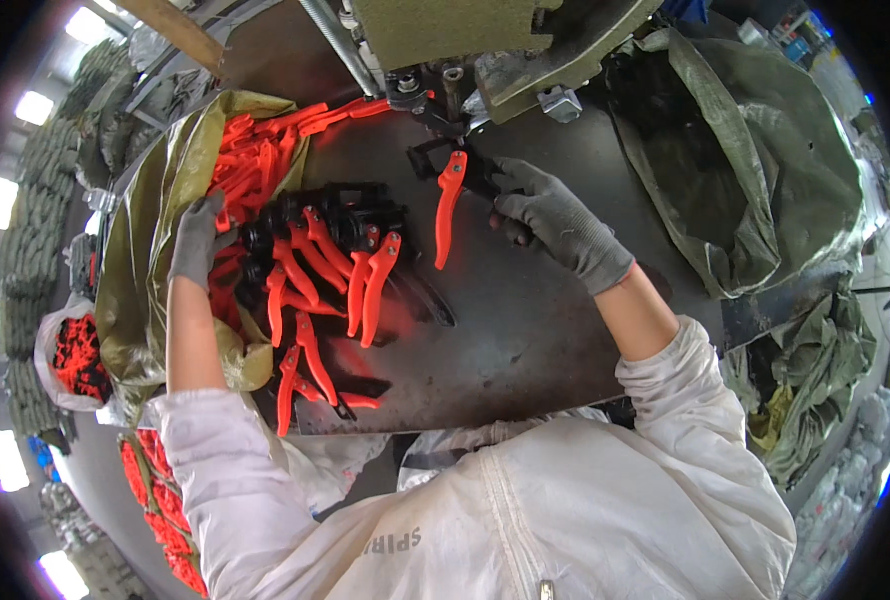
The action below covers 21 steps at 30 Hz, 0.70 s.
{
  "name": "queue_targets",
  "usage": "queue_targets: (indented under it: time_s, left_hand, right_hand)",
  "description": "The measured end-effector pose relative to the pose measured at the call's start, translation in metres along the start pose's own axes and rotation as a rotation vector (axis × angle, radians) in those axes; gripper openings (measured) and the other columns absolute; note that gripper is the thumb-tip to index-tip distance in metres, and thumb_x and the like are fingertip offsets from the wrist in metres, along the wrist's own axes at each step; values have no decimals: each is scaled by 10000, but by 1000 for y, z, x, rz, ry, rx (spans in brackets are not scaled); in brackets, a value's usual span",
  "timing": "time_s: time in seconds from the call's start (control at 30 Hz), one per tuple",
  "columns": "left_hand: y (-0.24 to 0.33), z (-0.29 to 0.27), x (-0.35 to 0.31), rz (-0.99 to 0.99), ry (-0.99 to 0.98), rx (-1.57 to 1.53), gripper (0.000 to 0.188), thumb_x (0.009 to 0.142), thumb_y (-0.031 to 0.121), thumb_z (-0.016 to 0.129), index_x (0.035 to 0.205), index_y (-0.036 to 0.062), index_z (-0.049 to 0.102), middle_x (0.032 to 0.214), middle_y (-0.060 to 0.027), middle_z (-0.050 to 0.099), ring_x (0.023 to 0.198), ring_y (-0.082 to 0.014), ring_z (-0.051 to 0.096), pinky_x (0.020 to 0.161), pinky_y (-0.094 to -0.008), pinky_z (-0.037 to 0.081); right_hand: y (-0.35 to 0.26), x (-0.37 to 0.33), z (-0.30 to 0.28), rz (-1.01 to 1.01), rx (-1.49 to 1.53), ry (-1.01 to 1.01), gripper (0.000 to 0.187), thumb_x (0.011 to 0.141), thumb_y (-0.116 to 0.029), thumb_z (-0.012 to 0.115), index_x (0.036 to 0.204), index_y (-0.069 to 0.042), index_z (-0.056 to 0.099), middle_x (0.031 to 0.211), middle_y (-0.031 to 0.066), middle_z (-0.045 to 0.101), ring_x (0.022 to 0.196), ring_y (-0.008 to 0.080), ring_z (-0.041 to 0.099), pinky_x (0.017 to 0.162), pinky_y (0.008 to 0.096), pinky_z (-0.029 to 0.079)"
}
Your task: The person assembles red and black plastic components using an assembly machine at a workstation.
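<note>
My right hand (555, 215), in a grey glove, is closed on the black part of a hand tool with one red handle (449, 212). It holds the tool beneath the press head (453, 105), the handle hanging toward me. At the left, my gloved left hand (199, 242) is curled around a red handle (223, 216) at the mouth of a yellow-green sack (145, 215). Red handles (255, 160) fill that sack. Beside this hand lies a pile of black plier-like tools with red handles (315, 255). My palms and some fingertips are hidden.
A metal machine (445, 25) overhangs the far side of the dark metal table (505, 350). A dark green sack (805, 150) gapes open at the right. More sacking (815, 370) lies below it. A white bag (65, 350) of red and black pieces stands at the far left.
</note>
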<state>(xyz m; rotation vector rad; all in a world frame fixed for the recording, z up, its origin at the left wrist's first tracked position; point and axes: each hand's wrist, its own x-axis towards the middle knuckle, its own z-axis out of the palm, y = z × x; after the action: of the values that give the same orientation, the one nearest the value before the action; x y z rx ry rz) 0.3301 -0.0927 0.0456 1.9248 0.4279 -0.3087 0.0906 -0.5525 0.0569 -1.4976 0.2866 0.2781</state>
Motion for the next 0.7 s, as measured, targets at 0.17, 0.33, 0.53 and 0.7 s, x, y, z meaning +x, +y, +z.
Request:
queue_targets:
  time_s: [0.17,0.33,0.53,0.7]
  left_hand:
    - [57,31,-135,405,-176,27,288,1032,315,609,1206,86,598,876,-48,647,593,-89,543,513,-211,454]
    - [88,118,-222,272,-675,178,433,1062,463,568,1208,61,631,820,27,585,570,-20,422,479,-183,320]
    - [39,205,-214,307,-786,-34,377,1084,384,558,1203,35,640,982,-51,696,740,-103,640,649,-251,535]
    - [8,236,-169,492,-588,391,430,1077,383,581,1217,-23,615,1041,-108,704,917,-191,705,863,-323,593]
  right_hand:
    - [-5,-4,11,45,63,-3,647,974,-79,598,1577,-32,370,888,75,666,594,57,552,495,208,440]
    - [-8,-10,19,-15,112,-20,655,982,-93,607,1586,-55,356,889,68,669,609,66,572,493,222,454]
    - [-10,36,-8,-443,-312,-117,240,994,-138,652,1198,-27,714,962,15,717,880,194,688,792,347,558]
    - [-16,142,-226,94,-790,611,672,1030,-464,535,1593,-133,375,1190,233,713,953,339,734,809,421,607]
